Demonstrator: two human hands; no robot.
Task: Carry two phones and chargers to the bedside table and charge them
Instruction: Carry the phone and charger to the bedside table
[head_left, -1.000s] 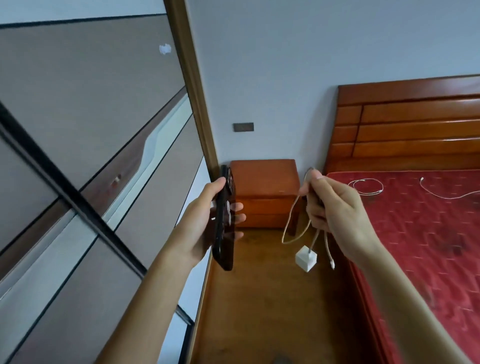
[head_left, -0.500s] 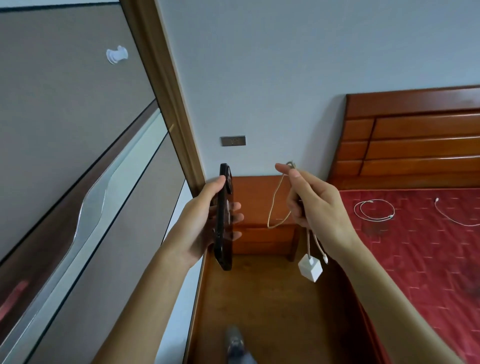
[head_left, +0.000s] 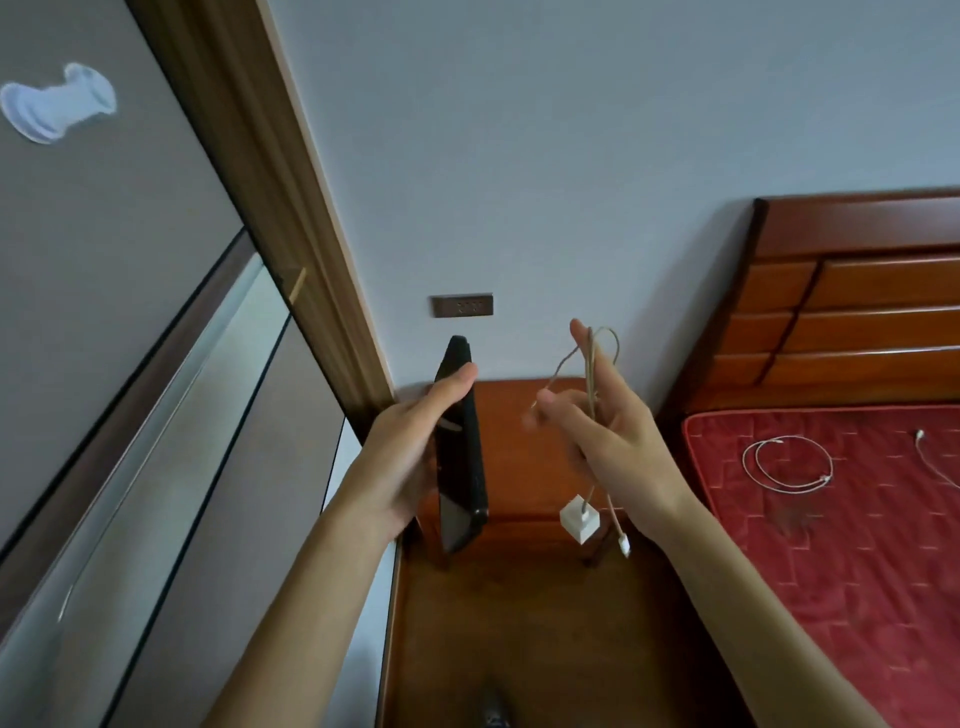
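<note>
My left hand (head_left: 410, 447) grips a black phone (head_left: 462, 457) edge-on, upright, above the left side of the wooden bedside table (head_left: 524, 441). My right hand (head_left: 613, 441) is raised over the table's right side, its fingers nearly straight, with a beige charging cable (head_left: 589, 374) caught between them. The cable loops above the fingertips. A white charger cube (head_left: 579, 519) and a white plug end (head_left: 623, 545) dangle below the hand. A dark wall socket (head_left: 462, 305) sits on the wall just above the table.
A red mattress (head_left: 857, 545) with a wooden headboard (head_left: 852, 306) lies to the right; a coiled white cable (head_left: 787, 462) and another cable end (head_left: 930, 452) rest on it. A sliding wardrobe door (head_left: 130, 364) runs along the left. Wooden floor (head_left: 519, 649) lies below.
Both hands have moved closer to the bedside table and the socket. My right hand's fingers have straightened, with the cable now held between them.
</note>
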